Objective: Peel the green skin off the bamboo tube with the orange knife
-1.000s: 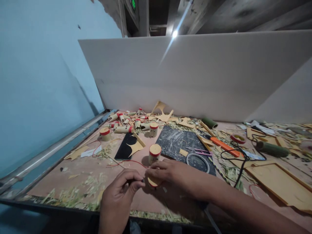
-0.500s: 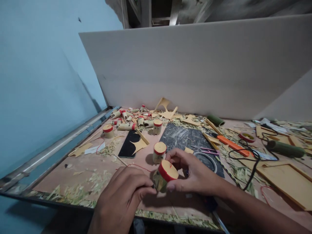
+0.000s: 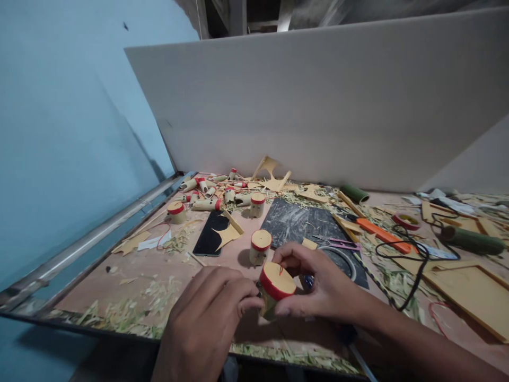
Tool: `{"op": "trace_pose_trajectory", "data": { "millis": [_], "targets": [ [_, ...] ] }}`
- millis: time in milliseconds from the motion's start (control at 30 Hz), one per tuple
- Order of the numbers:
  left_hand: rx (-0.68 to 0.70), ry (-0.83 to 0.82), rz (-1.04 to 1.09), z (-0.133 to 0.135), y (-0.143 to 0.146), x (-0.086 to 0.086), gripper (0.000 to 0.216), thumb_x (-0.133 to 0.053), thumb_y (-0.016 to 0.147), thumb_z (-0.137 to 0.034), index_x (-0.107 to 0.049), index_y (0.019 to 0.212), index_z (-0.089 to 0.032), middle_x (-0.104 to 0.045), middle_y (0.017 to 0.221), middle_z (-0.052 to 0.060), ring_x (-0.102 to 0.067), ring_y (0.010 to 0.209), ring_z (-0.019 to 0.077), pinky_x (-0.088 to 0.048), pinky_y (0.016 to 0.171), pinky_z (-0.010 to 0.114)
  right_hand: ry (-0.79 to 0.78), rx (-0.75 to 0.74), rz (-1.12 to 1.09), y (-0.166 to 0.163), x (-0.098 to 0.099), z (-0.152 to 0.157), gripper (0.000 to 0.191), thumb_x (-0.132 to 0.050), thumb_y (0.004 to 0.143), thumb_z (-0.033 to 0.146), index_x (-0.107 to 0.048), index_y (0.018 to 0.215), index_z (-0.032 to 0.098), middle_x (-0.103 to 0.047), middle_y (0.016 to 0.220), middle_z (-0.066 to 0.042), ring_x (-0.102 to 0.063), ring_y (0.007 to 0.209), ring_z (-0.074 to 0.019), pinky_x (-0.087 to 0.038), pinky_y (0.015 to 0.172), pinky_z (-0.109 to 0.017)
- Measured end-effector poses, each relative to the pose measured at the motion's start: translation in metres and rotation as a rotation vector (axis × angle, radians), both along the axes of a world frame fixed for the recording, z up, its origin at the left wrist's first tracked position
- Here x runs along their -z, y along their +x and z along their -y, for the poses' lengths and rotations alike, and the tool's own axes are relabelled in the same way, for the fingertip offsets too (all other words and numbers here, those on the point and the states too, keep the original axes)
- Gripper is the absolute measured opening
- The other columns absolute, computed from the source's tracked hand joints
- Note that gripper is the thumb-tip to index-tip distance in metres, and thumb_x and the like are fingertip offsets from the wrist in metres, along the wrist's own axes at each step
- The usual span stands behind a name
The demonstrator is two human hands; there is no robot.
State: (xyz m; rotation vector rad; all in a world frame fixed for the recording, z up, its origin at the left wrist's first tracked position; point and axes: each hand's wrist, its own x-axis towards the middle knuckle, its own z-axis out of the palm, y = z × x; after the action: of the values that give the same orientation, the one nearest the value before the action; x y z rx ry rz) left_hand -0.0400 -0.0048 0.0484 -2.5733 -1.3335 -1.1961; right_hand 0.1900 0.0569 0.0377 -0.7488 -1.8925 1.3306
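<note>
My right hand (image 3: 318, 281) is closed round a small bamboo cylinder (image 3: 269, 307), its fingers and thumb on either side of it. The cylinder tilts, and its flat tan lid (image 3: 281, 276) has a red rim and a bit of red string at the middle. My left hand (image 3: 210, 313) pinches thumb against fingers at the cylinder's left side. A small dark bit shows at those fingertips, too small to name. Just behind the lid stands another lidded bamboo cylinder (image 3: 260, 248), upright with a red rim.
A black phone (image 3: 207, 236) lies left of a dark slab (image 3: 294, 220). On the right are pink-handled scissors (image 3: 342, 244), an orange cutter (image 3: 382, 235), a black cord (image 3: 415, 281) and green bamboo (image 3: 473, 240). Several red-banded bamboo pieces (image 3: 207, 204) lie at the back left among shavings.
The held cylinder has shifted slightly right and its lid tips more upright. My left fingers have moved right and up against its side. The red string stretched between the hands no longer shows.
</note>
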Motion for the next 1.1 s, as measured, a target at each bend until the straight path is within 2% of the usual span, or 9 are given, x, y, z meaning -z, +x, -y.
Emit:
{"op": "trace_pose_trajectory", "data": {
  "millis": [733,967,1100],
  "targets": [
    [0.06,-0.03,-0.055,0.0,-0.003,-0.002,0.015,-0.057,0.101,-0.016,-0.069,0.101,-0.025,-0.071,0.097,0.001,-0.063,0.091,0.0175,-0.049,0.081,0.025,0.047,-0.007,0.064,0.003,0.002,0.0,0.056,-0.098,0.065,0.041,-0.059,0.1,0.022,-0.068,0.086,0.004,-0.06,0.075,-0.0129,-0.05,0.068,-0.024],
    [0.068,-0.025,-0.035,0.003,-0.003,-0.009,0.019,-0.053,0.104,-0.021,-0.07,0.098,-0.026,-0.072,0.095,0.001,-0.066,0.089,0.0159,-0.051,0.08,0.022,0.034,0.009,0.088,0.003,0.0,0.0,0.056,-0.096,0.065,0.047,-0.059,0.099,0.023,-0.068,0.087,0.002,-0.06,0.076,-0.0149,-0.049,0.068,-0.026],
    [0.036,-0.042,0.033,0.002,-0.005,-0.009,0.022,-0.056,0.104,-0.03,-0.071,0.089,-0.028,-0.074,0.091,-0.002,-0.07,0.086,0.014,-0.053,0.078,0.018,-0.043,-0.015,0.021,0.003,-0.005,0.002,0.051,-0.094,0.067,0.045,-0.063,0.1,0.023,-0.067,0.086,0.002,-0.059,0.076,-0.015,-0.05,0.07,-0.026]
  ]
}}
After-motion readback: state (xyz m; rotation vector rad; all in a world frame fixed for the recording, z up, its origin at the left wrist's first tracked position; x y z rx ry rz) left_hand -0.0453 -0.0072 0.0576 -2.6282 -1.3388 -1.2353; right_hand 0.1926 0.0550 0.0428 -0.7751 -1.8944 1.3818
